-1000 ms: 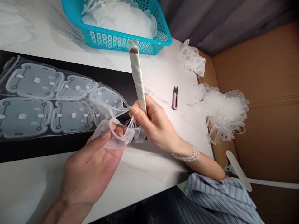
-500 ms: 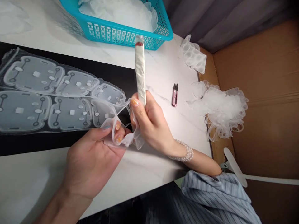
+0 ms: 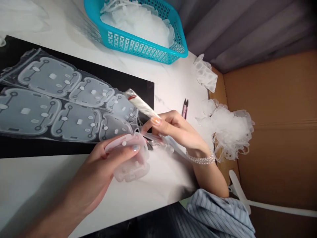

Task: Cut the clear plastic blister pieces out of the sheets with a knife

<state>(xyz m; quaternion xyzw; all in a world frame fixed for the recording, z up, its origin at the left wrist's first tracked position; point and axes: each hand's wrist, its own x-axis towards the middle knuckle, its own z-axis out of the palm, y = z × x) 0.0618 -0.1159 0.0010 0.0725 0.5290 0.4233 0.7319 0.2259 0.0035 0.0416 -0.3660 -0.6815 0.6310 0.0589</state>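
Here, a translucent piece in left fingers.

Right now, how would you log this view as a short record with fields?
Left hand: pinches a translucent plastic piece
Right hand: grips a white-wrapped stick; beaded bracelet at the wrist
Sheet of moulded shapes: two rows, lying on a black mat
Teal basket: holds translucent plastic pieces
Thread snips: on the marbled tabletop, beyond the right hand, partly hidden
Loose translucent pile: beside the brown cardboard
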